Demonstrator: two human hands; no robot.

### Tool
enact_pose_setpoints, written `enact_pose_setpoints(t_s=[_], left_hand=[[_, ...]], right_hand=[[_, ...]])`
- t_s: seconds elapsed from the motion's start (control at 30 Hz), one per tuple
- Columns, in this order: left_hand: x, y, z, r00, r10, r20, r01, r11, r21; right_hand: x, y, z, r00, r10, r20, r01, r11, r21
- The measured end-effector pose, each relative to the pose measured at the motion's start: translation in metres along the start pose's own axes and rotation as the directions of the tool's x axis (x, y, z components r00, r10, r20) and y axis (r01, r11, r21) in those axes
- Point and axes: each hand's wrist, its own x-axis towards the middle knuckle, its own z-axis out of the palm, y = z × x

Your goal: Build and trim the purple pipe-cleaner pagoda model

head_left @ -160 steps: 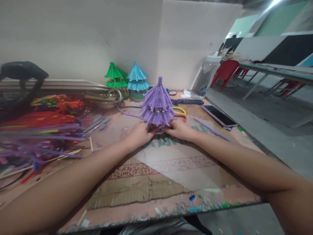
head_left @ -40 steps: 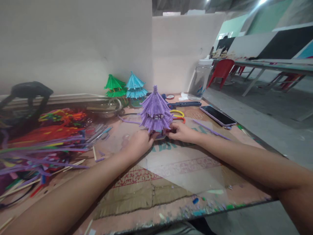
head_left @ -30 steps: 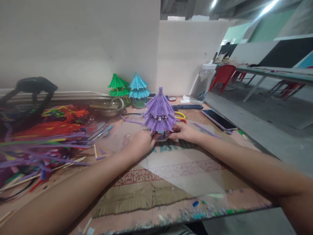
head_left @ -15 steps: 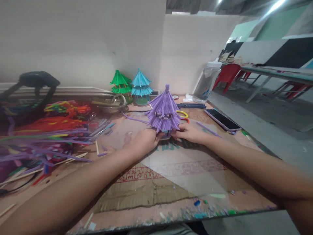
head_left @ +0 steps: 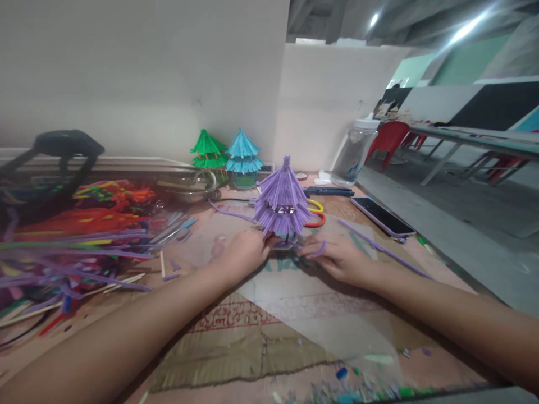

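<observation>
A purple two-tiered pagoda model (head_left: 283, 196), its roofs covered in fuzzy pipe cleaners, stands upright in front of me. My left hand (head_left: 246, 251) grips its low base from the left, the fingertips partly hidden under the lower roof. On the right, my right hand (head_left: 337, 258) has its fingers pinched around a purple pipe cleaner (head_left: 320, 250), whose short end curls up over the fingers. Its other end seems to reach the base, though the roof and fingers hide the exact contact.
Behind stand a green pagoda model (head_left: 207, 148) and a blue one (head_left: 243, 151). Scissors (head_left: 318, 219), a phone (head_left: 383, 216) and a water bottle (head_left: 354, 151) lie or stand to the right. Loose pipe cleaners (head_left: 84, 216) and a metal bowl (head_left: 185, 189) are at left.
My right hand has drawn slightly away from the base, and a purple pipe cleaner end now shows at its fingers. My left hand stays at the base. The view has tilted slightly up.
</observation>
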Motion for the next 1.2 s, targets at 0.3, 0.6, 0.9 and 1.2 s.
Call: enact_pose_setpoints(t_s=[0.3,0.6,0.9,1.2], left_hand=[[-0.001,-0.001,-0.005,1.000,0.021,-0.009,-0.021,1.000,0.007],[-0.003,-0.004,-0.008,1.000,-0.009,0.010,0.009,1.000,0.005],[-0.001,-0.009,-0.004,0.997,-0.077,0.020,0.077,0.997,0.029],[0.006,-0.023,-0.005,0.995,-0.094,-0.028,0.095,0.995,0.029]], right_hand=[[0.012,-0.032,0.004,0.989,-0.144,0.029,0.146,0.987,-0.073],[0.004,-0.013,-0.001,0.997,-0.045,0.055,0.058,0.961,-0.270],[0.001,-0.026,-0.002,0.959,-0.285,0.006,0.277,0.927,-0.255],[-0.005,-0.017,-0.007,0.995,0.031,-0.098,-0.041,0.994,-0.102]])
